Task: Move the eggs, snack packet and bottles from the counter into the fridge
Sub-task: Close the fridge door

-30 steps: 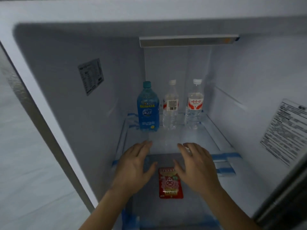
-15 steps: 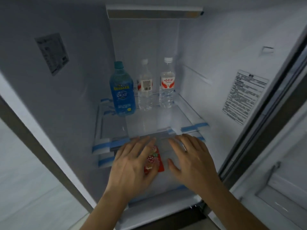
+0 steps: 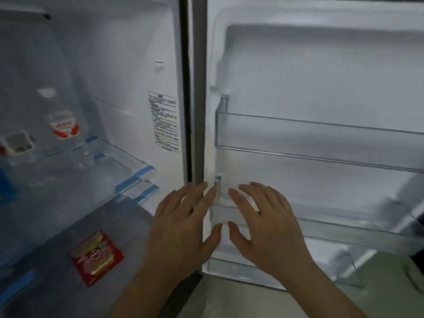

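Observation:
The red snack packet [image 3: 96, 257] lies flat on the lower fridge shelf [image 3: 46, 237] at bottom left. On the glass shelf [image 3: 114, 166] above stands a clear water bottle with a red label [image 3: 65, 131]; a second clear bottle [image 3: 18, 145] and the edge of a blue bottle [image 3: 4, 184] show at the far left. My left hand [image 3: 181, 226] and my right hand [image 3: 266, 223] hover side by side, fingers spread and holding nothing, in front of the fridge's right edge and the open door. No eggs are visible.
The open fridge door [image 3: 321, 76] fills the right half, with an upper clear door bin [image 3: 321, 138] and a lower clear door bin [image 3: 344, 237]. A printed label [image 3: 164, 121] is on the fridge's right inner wall. The dark door seal [image 3: 187, 88] runs vertically.
The view has swung right from the fridge interior to the open door. Both hands left the snack packet lying on the lower shelf and moved right with the view.

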A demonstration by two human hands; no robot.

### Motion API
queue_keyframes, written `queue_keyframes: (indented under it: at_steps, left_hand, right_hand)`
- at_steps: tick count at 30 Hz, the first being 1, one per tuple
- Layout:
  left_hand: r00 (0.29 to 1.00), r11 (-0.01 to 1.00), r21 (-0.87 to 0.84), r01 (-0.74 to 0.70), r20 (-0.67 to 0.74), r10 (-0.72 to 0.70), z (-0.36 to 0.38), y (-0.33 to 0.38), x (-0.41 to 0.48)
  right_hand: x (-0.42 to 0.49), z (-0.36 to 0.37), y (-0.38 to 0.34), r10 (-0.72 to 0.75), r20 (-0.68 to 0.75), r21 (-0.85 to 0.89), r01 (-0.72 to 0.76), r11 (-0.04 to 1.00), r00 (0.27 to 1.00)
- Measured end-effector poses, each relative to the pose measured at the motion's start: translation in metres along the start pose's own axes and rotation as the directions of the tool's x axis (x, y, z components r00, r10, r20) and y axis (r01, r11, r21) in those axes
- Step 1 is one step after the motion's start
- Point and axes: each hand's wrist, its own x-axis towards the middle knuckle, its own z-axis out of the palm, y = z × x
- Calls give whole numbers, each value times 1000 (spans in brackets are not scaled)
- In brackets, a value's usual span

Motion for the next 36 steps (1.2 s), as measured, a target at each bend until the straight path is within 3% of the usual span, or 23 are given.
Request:
queue_keyframes:
  at_steps: [8,16,19,28,31,36]
  left_hand:
    - [982,979,-123,-163,78,173,50,89,38]
    - [943,963,-65,-261,198,269,92,153,44]
    - [946,970,-37,-238,217,241,98,160,42]
    - [929,970,-49,-237,282,241,80,156,31]
    - [912,958,-97,-271,294,287,69,146,18]
    - [876,922,-155,-355,289,386,41,126,1]
  right_hand:
    - [-64,-60,88,221,-42,-156,-225,962,974]
    - [-111,-79,147,292,0,-223,-285,932,956]
    - [-121,-76,158,300,66,-243,-276,930,952]
    - [-141,-81,141,300,136,-297,-250,921,944]
    - [-150,-94,117,296,171,-317,-232,920,940]
    - [-173,-120,73,344,106,-374,-284,883,933]
